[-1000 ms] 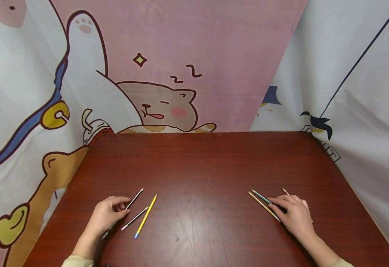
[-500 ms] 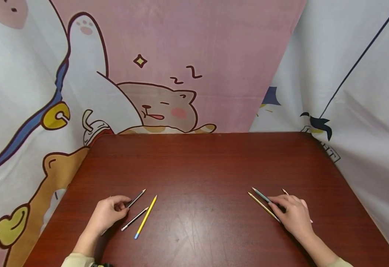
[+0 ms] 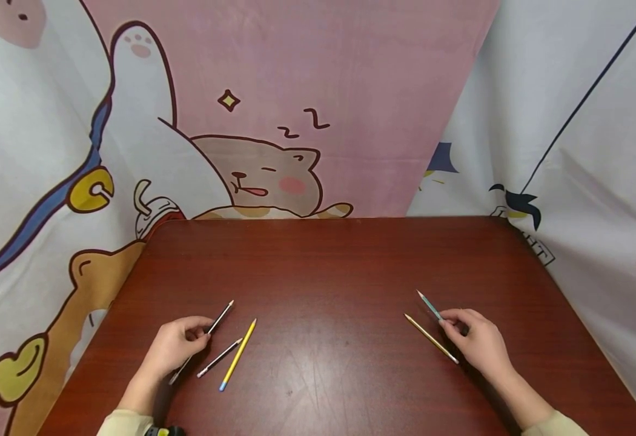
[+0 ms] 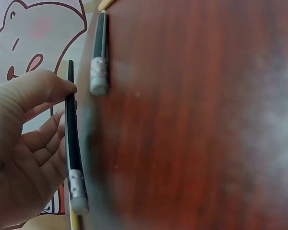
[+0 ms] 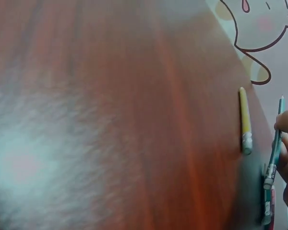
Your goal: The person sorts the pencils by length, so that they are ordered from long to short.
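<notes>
At the left, the left hand (image 3: 178, 345) has its fingers pinched on a dark pencil (image 4: 74, 143), whose point has swung slightly since half a second ago; the pencil now appears tilted above the counter (image 3: 323, 272). A second dark pencil (image 3: 220, 358) and the yellow pencil (image 3: 238, 355) lie beside it, unmoved. Farther right, the gold pencil (image 3: 431, 338) also rests where it was. The teal pencil (image 3: 429, 305) has parted from it, its point higher and farther off, clamped between thumb and fingers of the right hand (image 3: 478, 340), which now hides the pencil tip seen beyond it earlier. So each hand has one pencil, seemingly raised, with the others left lying.
</notes>
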The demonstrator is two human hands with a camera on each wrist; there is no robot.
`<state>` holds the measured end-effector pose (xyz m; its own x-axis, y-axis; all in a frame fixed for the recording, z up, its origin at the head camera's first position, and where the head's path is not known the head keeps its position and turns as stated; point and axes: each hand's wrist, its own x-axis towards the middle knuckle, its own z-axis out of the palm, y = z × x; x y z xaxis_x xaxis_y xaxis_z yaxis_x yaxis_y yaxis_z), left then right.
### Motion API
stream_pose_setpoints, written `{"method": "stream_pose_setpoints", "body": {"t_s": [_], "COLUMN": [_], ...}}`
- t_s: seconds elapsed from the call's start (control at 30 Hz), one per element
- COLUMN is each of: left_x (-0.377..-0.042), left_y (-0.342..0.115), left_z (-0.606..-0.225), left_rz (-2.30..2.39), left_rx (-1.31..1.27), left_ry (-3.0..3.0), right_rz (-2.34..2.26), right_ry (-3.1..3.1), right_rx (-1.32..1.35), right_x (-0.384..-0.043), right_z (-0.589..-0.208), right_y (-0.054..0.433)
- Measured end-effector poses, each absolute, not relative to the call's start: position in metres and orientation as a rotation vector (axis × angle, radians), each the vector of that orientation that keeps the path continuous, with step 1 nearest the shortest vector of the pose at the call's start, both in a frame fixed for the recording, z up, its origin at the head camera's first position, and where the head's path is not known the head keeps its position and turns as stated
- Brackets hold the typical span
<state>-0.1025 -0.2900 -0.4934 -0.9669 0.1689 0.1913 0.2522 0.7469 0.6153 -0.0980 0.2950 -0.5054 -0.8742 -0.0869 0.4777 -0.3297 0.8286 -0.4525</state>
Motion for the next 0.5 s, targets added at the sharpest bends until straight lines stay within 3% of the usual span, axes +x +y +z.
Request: {"method": "stream_pose_setpoints", "body": {"t_s": [0.5], "left_x": [-0.117], "left_y": [-0.272], "left_z": [-0.477], "left_rz": [-1.079], "left_rx": [-0.254], "left_ry": [-2.811], "right_rz": [1.059], "right_ry": [-2.713], "right_rx": [0.120], "right_x": [-0.118], "right_z": [-0.485], "right_y": [0.273]}}
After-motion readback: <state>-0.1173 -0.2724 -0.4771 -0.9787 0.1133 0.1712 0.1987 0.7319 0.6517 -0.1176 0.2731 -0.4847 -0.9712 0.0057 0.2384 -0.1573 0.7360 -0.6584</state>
